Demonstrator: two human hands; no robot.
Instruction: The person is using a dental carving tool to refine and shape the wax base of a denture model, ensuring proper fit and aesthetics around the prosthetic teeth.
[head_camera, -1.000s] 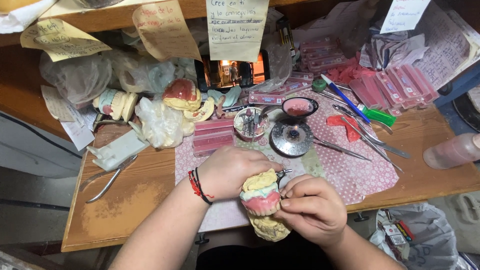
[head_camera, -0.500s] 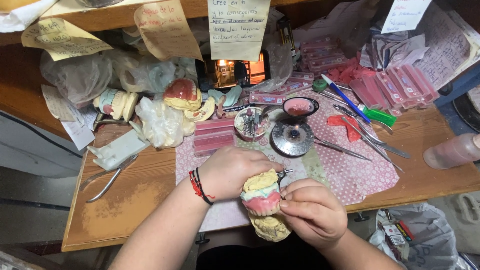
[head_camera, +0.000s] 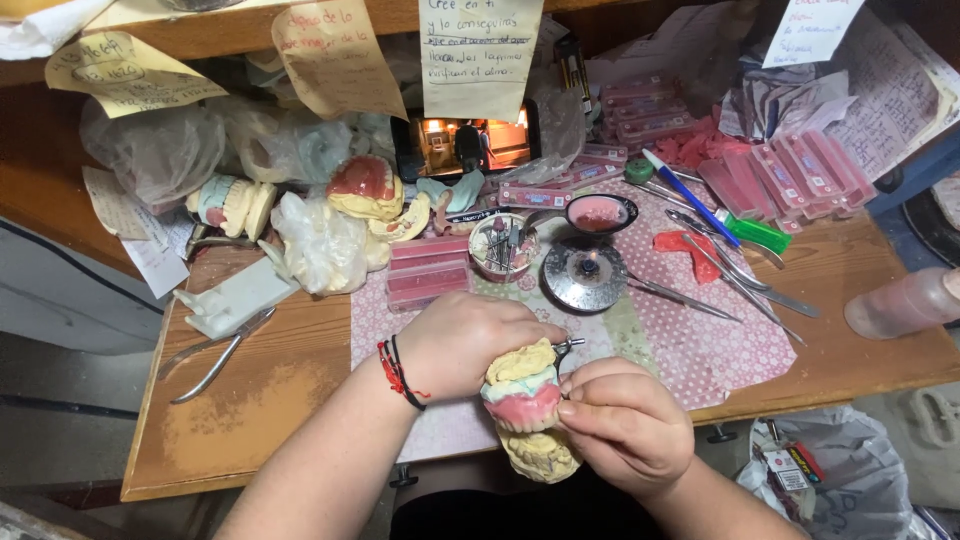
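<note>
A dental cast (head_camera: 527, 410), made of yellowish stone blocks with a pink wax gum line between them, is held over the near edge of the tabletop (head_camera: 260, 400), at about 6 o'clock in the view. Its long axis runs almost vertically, from 12 to 6 o'clock, with one stone half on top and the other hanging below the pink band.

The left hand (head_camera: 462, 343) is clenched around the upper stone half from the 10 o'clock side, so the cast lies at about 4 o'clock from that hand. The right hand (head_camera: 622, 425) is closed against the cast from the 3 o'clock side, its fingertips (head_camera: 570, 408) pressed to the pink wax, so the cast lies at 9 o'clock from it. Both hands are touching the cast; the right one is nearer to the wax band. A small metal part (head_camera: 566, 346) is seen projecting at 1 o'clock from the top of the cast, just above the right hand; it is possibly a tool or a hinge piece, but the view is too small for that to be told.

Farther off at 12 o'clock, a round metal dish (head_camera: 584, 274) and a small bowl of pink material (head_camera: 598, 213) are set on a dotted pink cloth (head_camera: 720, 345), well apart from the hands. Metal pliers (head_camera: 215, 352) are laid at 9 o'clock on the bare wood.
</note>
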